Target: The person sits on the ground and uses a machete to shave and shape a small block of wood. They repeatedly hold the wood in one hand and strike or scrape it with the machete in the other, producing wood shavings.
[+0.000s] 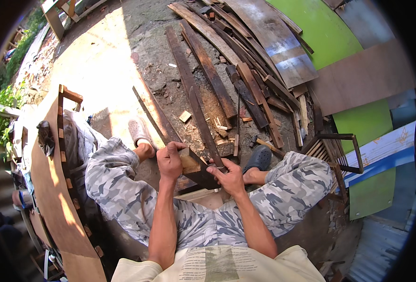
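Observation:
My left hand (169, 162) is closed at the left end of a dark wooden block (202, 175), which has a pale, bare end face. The block sits between my knees, above a low piece of light wood (210, 198). My right hand (229, 177) is closed around the near end of a long, narrow dark strip (203, 124), close to the block's right side. This strip stretches away from me and overlaps a dark plank (177, 51) on the ground. Whether it is all wood I cannot tell. My right palm and the held end are mostly hidden by the fingers.
Wood shavings (210, 105) and offcuts lie ahead. Stacked dark boards (252, 51) fill the far right. A wooden-handled tool (270, 147) lies by my right clog (258, 158). A slatted wooden frame (332, 152) stands right; a curved brown panel (53, 188) stands left.

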Demonstrator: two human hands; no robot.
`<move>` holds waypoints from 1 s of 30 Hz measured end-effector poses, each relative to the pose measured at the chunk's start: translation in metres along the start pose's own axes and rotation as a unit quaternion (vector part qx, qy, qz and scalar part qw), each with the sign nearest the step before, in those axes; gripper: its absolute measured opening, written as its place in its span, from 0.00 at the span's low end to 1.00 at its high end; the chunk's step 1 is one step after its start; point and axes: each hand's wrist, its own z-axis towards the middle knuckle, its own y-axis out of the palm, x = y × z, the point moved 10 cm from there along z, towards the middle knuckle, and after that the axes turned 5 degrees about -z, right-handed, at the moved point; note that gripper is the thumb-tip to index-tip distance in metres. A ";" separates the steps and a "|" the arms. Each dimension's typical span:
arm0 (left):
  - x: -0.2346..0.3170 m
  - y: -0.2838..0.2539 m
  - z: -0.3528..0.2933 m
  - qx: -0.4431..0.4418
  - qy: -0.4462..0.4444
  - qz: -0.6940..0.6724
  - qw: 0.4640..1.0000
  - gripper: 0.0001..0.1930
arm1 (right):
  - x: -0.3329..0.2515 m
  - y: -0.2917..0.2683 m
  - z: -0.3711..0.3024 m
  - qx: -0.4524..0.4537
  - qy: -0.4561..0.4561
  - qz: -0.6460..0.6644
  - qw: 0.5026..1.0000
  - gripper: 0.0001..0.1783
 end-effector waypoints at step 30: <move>-0.042 -0.056 0.016 0.107 -0.071 -0.496 0.859 0.38 | -0.033 -0.037 -0.008 -0.006 -0.007 -0.070 0.997 0.15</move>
